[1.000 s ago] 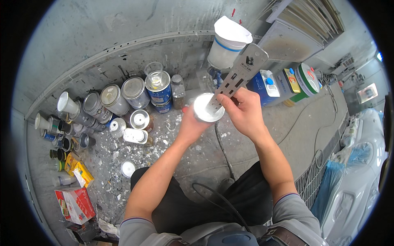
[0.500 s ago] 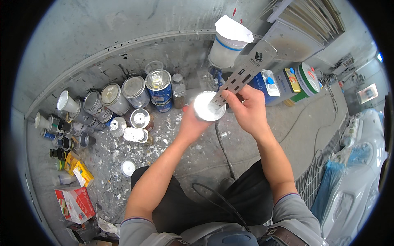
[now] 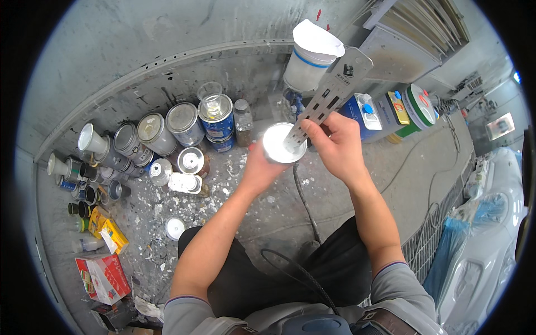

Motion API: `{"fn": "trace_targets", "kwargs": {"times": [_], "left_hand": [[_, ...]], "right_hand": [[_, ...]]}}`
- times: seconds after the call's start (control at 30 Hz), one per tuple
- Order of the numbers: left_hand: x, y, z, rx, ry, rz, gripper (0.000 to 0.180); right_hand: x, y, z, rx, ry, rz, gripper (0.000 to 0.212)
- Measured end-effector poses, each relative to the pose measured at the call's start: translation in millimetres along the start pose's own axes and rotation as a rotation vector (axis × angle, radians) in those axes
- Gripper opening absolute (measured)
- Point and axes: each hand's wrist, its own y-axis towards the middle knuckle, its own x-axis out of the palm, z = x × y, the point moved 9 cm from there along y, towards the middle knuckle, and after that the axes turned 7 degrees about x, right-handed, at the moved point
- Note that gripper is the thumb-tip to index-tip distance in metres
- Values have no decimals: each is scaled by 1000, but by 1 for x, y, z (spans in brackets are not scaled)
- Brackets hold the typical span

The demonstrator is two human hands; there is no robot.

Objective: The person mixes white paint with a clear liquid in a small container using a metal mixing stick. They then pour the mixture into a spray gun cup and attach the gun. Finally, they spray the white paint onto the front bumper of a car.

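Stick (image 3: 336, 84) partly inside cup (image 3: 278, 160)

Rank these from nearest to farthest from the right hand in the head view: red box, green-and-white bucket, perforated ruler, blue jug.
1. Perforated ruler: held in the right hand.
2. Blue jug: just right of the hand.
3. Green-and-white bucket: farther right.
4. Red box: far lower left.

The person wore a grey short-sleeved shirt (image 3: 403, 291), its cuffs edged in purple (image 3: 187, 298), and black trousers (image 3: 230, 279). Dark straps (image 3: 385, 322) and a thin black cable (image 3: 304, 273) showed at lower centre.
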Motion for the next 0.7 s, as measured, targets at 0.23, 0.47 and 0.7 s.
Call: {"fn": "trace_targets", "kwargs": {"times": [0.23,0.47,0.7], "left_hand": [[2,-1,3,37,-25,6,82],[0,-1,2,53,-8,16,83],[2,-3,7,33,-12,2,84]], "right_hand": [[-16,11,-12,-27,-7,46,16],[-6,1,0,-20,-57,20,15],[-7,3,-16,-65,19,-4,18]]}}
